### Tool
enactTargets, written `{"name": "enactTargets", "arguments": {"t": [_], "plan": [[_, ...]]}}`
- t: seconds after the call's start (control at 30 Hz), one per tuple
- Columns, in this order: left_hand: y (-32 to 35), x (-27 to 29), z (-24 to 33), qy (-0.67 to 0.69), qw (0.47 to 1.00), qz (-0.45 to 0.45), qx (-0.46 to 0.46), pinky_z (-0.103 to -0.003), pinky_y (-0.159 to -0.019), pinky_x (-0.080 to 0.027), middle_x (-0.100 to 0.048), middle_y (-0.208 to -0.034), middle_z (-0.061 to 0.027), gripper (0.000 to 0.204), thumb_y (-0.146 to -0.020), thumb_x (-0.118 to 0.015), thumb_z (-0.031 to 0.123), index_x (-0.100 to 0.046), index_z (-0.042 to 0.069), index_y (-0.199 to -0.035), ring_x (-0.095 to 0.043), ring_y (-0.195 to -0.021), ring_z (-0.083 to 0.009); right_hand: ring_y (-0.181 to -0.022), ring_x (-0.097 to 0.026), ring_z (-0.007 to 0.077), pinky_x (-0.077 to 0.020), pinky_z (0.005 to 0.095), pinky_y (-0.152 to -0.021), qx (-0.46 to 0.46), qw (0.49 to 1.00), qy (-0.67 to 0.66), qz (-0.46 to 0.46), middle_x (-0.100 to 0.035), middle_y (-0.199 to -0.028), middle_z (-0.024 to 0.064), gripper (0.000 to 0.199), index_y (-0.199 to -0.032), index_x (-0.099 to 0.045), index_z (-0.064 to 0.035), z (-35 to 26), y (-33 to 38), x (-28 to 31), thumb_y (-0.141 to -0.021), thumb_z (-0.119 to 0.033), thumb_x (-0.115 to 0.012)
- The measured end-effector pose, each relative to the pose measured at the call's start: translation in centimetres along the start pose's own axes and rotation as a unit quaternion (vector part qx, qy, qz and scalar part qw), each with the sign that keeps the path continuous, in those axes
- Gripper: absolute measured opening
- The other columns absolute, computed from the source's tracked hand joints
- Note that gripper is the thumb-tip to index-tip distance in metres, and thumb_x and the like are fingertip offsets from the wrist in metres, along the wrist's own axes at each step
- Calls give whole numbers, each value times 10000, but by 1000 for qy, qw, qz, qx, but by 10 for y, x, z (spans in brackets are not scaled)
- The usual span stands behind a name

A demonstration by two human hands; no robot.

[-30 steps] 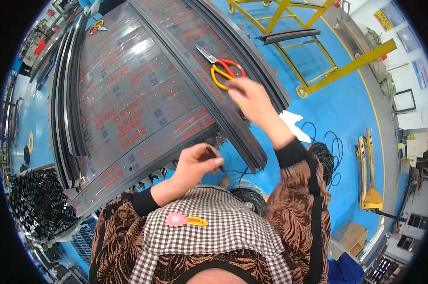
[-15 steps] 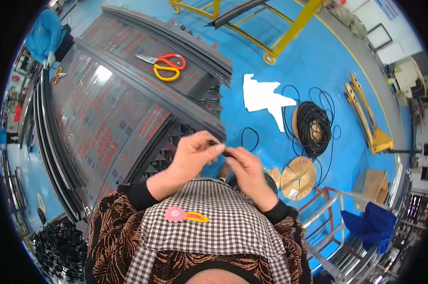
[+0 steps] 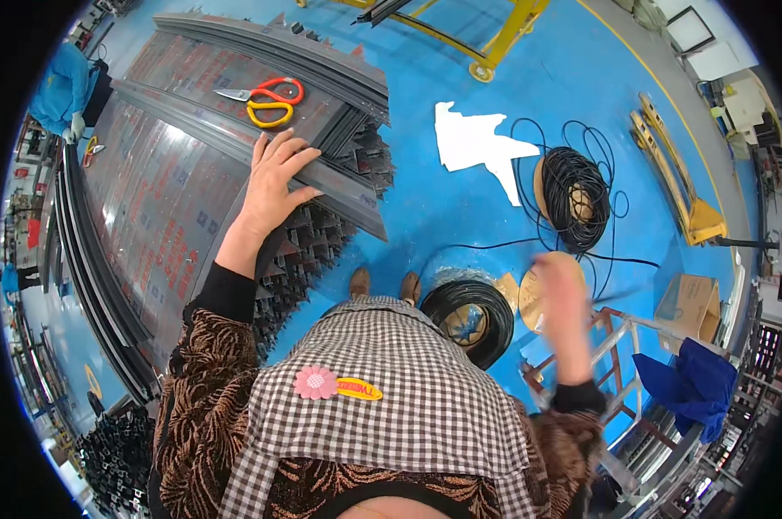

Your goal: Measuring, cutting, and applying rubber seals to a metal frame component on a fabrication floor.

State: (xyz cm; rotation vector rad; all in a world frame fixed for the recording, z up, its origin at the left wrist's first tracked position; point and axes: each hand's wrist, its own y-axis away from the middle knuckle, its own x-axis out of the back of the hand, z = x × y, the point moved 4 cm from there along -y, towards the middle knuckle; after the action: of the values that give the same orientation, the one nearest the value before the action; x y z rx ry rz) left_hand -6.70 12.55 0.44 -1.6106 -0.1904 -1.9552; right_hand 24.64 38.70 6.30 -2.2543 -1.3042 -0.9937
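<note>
My left hand rests on a long dark grey profile at the edge of the stack, fingers spread and thumb apart. Just beyond it lie large scissors with one red and one yellow handle. On the right, my right hand is smeared by motion above the floor. A faint dark streak shows beside it, and I cannot make out whether its fingers hold anything. Close to that hand are a coil of black cord on the floor and a round cardboard disc, partly hidden behind it.
Another black cord coil with loose loops lies farther off, near a white cut sheet. A yellow pallet jack, cardboard box and metal frame with blue cloth stand right. A person in blue works far left.
My hands have come apart from their meeting point before me. The left went left onto the profile; the right swung out to the right. The view has shifted slightly.
</note>
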Motion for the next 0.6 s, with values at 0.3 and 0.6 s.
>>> {"name": "enactTargets", "arguments": {"t": [0.3, 0.6], "plan": [[1, -6, -5, 27, 1000, 7, 10, -479, -1122, -158, -539, -1182, 8, 628, -563, -773, 229, -592, 167, -1160, -393, -1278, -249, -586, -535, 229, -416, 328, -565, -11, 973, -205, -106, -604, -715, 79, 151, -937, -591, -18, 16, -18, -170, -889, -158, -565], [0, -5, -2, 30, 999, 15, 15, -480, -1125, -150, -542, -1180, 11, 622, -566, -779, 224, -600, 170, -1159, -394, -1276, -243, -581, -531, 228, -416, 324, -562, 29, 979, -177, -97, -608, -738, 67, 142, -938, -596, -27, 16, -26, -191, -891, -158, -562]]}}
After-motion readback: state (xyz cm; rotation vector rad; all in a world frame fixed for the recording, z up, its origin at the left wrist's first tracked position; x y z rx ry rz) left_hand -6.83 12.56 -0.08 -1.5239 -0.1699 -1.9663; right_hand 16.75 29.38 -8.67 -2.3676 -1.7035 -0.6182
